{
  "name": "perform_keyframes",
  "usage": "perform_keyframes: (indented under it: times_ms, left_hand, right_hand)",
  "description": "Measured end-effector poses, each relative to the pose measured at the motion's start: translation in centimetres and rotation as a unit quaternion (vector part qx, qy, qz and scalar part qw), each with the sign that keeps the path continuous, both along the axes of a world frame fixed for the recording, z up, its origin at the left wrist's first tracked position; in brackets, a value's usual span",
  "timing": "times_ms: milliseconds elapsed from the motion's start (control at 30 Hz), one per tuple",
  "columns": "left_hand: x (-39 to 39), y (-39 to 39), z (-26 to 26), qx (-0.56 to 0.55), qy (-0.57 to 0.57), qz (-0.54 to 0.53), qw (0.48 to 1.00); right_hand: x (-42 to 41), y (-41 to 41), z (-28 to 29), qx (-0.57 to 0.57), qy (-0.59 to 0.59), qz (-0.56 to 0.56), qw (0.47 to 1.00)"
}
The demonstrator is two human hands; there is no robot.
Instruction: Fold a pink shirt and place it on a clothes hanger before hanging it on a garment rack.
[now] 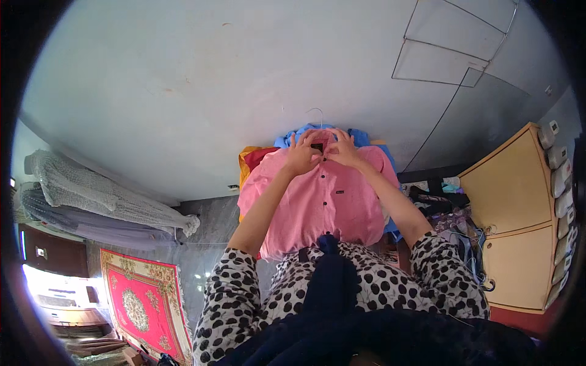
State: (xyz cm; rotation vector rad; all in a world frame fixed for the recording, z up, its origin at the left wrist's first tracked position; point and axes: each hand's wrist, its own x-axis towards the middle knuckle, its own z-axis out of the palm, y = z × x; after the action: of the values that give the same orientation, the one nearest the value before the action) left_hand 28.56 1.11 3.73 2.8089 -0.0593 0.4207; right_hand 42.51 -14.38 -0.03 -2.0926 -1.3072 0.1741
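A pink button-up shirt (302, 201) with dark buttons hangs in front of me on a hanger, whose metal hook (321, 114) stands up above the collar. My left hand (302, 153) holds the left side of the collar front, fingertips near the top button. Opposite it, my right hand (342, 148) pinches the other side of the collar front by the same button. A dark label shows inside the neck between the hands. Behind the pink shirt are blue (284, 139) and yellow (246, 160) garments and a red one.
A wooden cabinet (508, 183) stands at the right, with clothes (451, 215) piled beside it. A wire rack (446, 45) is on the wall at upper right. Draped cloths (100, 192) hang at the left, above a red patterned rug (146, 297) on the grey floor.
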Motion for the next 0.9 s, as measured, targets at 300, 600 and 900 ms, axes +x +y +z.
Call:
perform_keyframes:
  times_ms: [300,600,900]
  left_hand:
    - [0.7,-2.2,1.3,0.034,0.024,0.1,0.994]
    - [-5.1,-4.1,-5.1,0.014,-0.005,0.244,0.97]
    - [-17.5,-9.4,-13.3,-0.016,0.23,0.247,0.941]
  right_hand:
    - [0.6,-0.8,0.3,-0.01,0.025,-0.002,1.0]
    - [-5.8,-5.4,-3.6,0.1,-0.097,-0.169,0.976]
    - [-15.3,-13.9,-11.3,-0.154,-0.105,-0.081,0.979]
